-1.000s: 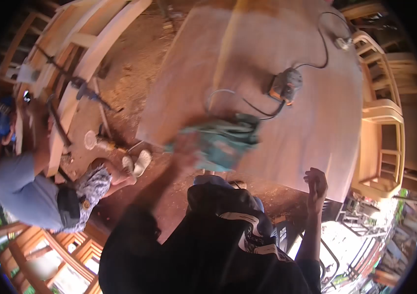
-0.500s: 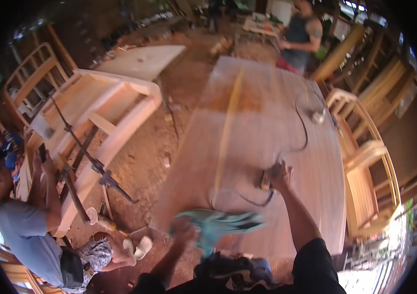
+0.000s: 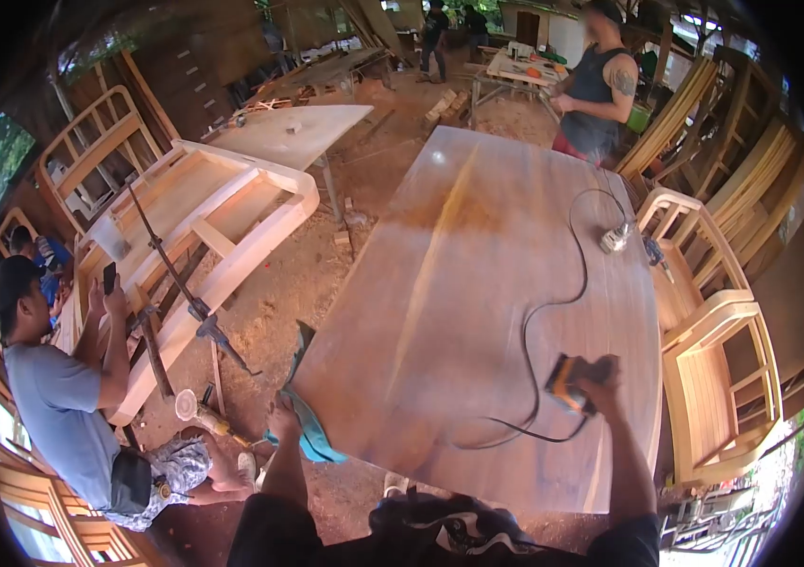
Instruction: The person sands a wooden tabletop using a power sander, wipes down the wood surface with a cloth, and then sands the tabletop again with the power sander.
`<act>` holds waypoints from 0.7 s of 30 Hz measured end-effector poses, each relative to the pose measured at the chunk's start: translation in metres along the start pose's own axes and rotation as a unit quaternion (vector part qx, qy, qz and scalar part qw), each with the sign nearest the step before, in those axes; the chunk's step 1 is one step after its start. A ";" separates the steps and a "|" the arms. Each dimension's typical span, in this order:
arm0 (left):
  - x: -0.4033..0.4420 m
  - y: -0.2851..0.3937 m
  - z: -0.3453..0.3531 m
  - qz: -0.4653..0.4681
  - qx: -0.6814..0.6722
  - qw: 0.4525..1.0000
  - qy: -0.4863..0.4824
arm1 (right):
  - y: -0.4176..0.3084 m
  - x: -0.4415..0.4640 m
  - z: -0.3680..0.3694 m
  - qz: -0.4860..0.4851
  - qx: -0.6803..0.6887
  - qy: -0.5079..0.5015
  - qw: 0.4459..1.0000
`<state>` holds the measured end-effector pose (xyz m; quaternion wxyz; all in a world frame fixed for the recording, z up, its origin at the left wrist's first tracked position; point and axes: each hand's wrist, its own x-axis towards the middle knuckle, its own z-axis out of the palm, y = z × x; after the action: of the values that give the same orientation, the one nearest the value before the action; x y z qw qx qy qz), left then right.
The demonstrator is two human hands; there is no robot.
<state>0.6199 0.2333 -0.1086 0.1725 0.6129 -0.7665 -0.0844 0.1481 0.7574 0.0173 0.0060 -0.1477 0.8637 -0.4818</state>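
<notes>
My left hand [image 3: 282,418] is closed on a teal cloth [image 3: 309,423], which hangs at the near left corner of a large brown wooden tabletop [image 3: 478,312]. My right hand [image 3: 602,389] grips a black and orange power sander [image 3: 568,382] over the tabletop's right part. The sander looks tilted; whether it touches the wood I cannot tell. Its black cord [image 3: 527,364] loops across the surface. A yellowish streak and a darker patch mark the board's far half.
A second power tool [image 3: 615,238] lies near the tabletop's right edge. Wooden chairs [image 3: 704,354] stand to the right. On the left is a wooden frame [image 3: 260,222] with a long bar clamp [image 3: 175,274]. A person [image 3: 62,397] holds a phone; another person [image 3: 600,90] stands beyond the tabletop.
My left hand has carried the teal cloth leftward off the near part of the tabletop. My right hand has moved the sander right and toward me.
</notes>
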 end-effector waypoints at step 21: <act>-0.039 0.024 -0.260 0.019 -0.516 0.856 0.033 | 0.138 -0.154 -0.220 0.098 -0.225 0.058 0.968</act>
<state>0.7009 0.2979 0.1339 0.4909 0.4234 -0.6182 -0.4445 0.2277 1.0479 0.0000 -0.0304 -0.0316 0.9592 -0.2794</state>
